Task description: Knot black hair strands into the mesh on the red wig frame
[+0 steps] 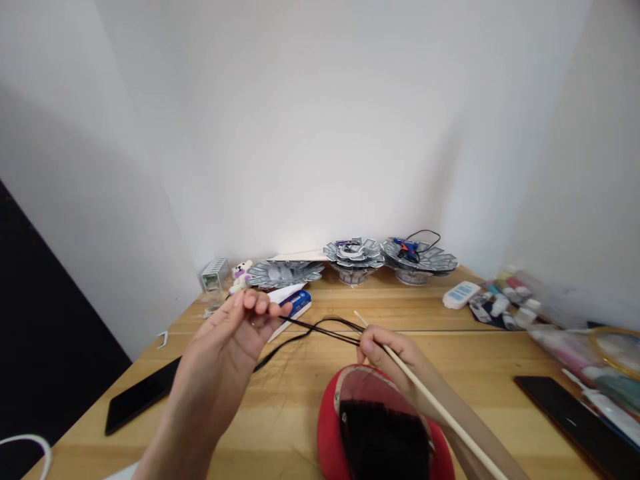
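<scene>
As black strands (304,325) stretch, the left hand (227,347) — seemingly — pinches them.

Soft light is brightening the white wall (320,147) — broad, faint shadows are crossing it — wide-angle distortion is stretching the edges.

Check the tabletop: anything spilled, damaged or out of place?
A few fine stray strands lie loose on the wooden table, apart from the held black bundle. A blue and orange tool rests in the right-most grey petalled stand, seemingly an odd perch. I see no spill or obvious damage.
</scene>
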Tool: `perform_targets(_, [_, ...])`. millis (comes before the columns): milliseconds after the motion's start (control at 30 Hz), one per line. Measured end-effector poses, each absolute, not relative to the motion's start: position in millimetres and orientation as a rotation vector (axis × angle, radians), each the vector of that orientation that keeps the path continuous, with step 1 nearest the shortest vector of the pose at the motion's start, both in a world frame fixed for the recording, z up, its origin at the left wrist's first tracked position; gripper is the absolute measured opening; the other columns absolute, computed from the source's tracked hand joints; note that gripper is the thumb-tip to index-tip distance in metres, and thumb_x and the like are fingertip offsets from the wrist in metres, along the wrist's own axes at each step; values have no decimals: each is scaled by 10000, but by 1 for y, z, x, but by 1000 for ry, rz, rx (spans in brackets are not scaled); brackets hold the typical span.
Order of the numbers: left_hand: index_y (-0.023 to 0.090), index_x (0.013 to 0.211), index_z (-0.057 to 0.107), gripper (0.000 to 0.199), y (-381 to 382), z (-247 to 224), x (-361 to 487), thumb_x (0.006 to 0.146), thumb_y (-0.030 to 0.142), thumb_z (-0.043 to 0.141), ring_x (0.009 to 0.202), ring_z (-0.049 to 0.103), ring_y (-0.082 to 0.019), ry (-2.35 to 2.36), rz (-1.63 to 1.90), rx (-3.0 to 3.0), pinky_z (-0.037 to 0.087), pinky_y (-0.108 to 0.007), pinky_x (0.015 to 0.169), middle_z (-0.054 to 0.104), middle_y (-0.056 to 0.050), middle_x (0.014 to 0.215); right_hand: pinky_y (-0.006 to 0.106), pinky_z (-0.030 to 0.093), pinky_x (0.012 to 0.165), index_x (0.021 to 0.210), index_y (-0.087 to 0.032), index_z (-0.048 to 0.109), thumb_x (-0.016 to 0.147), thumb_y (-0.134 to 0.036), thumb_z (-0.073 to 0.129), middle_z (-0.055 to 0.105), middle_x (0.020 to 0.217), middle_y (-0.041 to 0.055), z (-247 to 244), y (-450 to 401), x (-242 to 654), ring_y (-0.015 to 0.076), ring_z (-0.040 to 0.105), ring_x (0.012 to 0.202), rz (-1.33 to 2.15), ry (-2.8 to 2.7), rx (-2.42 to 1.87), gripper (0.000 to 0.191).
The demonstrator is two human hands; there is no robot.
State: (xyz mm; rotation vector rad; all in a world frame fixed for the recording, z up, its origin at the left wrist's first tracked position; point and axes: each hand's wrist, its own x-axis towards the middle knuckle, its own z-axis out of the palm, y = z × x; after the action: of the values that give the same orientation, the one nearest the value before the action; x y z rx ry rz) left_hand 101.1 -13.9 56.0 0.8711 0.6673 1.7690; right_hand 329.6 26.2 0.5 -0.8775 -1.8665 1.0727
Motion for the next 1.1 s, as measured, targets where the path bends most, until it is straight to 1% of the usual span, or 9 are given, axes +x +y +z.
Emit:
perform_targets(100, [177,694,556,195,-14,58,95,836,213,685,598,434,-94,745,1894,987,501,-208,641,460,35,707,331,495,822,960,-213,741,941,-497,579,739,970,63,3,40,333,242,666,917,1027,-1940,-912,328])
perform_targets(200, [202,716,535,242,-16,58,86,943,284,557,631,389,-121,1181,1971,1419,365,-211,597,437,33,700,468,446,970,1147,-197,706,936,-456,576,717,1193,137,9,56,337,323,634,1104,887,-1886,-1017,359])
perform_targets(300, [218,729,503,282,-20,57,82,994,304,456,645,379,-145,1611,1747,1890,302,-251,615,430,37,676,503,449,934,1051,-156,719,928,-448,561,738,1071,161,19,60,334,342,643,1033,772,-1816,-1070,353])
perform_targets(500, [227,712,431,362,-24,46,113,1004,438,400,725,467,-161,1176,1066,1823,371,-241,671,485,24,736,280,493,623,1095,-223,750,872,-401,650,703,740,14,30,25,308,178,630,654,981,-1928,-882,302])
perform_targets(600, [235,795,514,306,-24,32,132,1005,417,384,835,545,-180,1099,1059,1752,414,-256,777,599,0,866,245,450,520,1055,-214,760,813,-388,730,654,665,-18,25,15,303,137,564,539,1229,-1790,-888,299])
perform_targets(700, [243,831,543,331,-23,14,144,1021,409,328,864,579,-203,1186,1095,1791,419,-287,796,639,-20,886,235,456,527,920,-190,777,730,-361,822,616,585,-36,18,15,304,125,544,521,1399,-1625,-910,260])
perform_targets(867, [260,917,578,292,-21,-15,156,1019,365,325,676,596,-219,1293,1225,1988,389,-323,636,654,-29,762,271,530,587,792,-180,734,624,-473,882,550,575,-60,9,18,308,109,523,521,1584,-1479,-916,369])
perform_targets(967, [265,851,532,270,-20,-21,161,1013,338,329,531,535,-206,1371,1273,2008,317,-326,538,576,-1,616,260,537,606,726,-180,685,595,-479,898,510,578,-79,5,19,309,90,500,521,1652,-1426,-894,390])
perform_targets(1100, [248,862,498,307,-18,-19,166,1030,309,249,569,555,-193,1370,1227,2050,332,-310,562,583,-7,654,236,515,592,852,-192,692,597,-426,917,562,628,-65,-2,20,313,107,528,573,1625,-1436,-862,413])
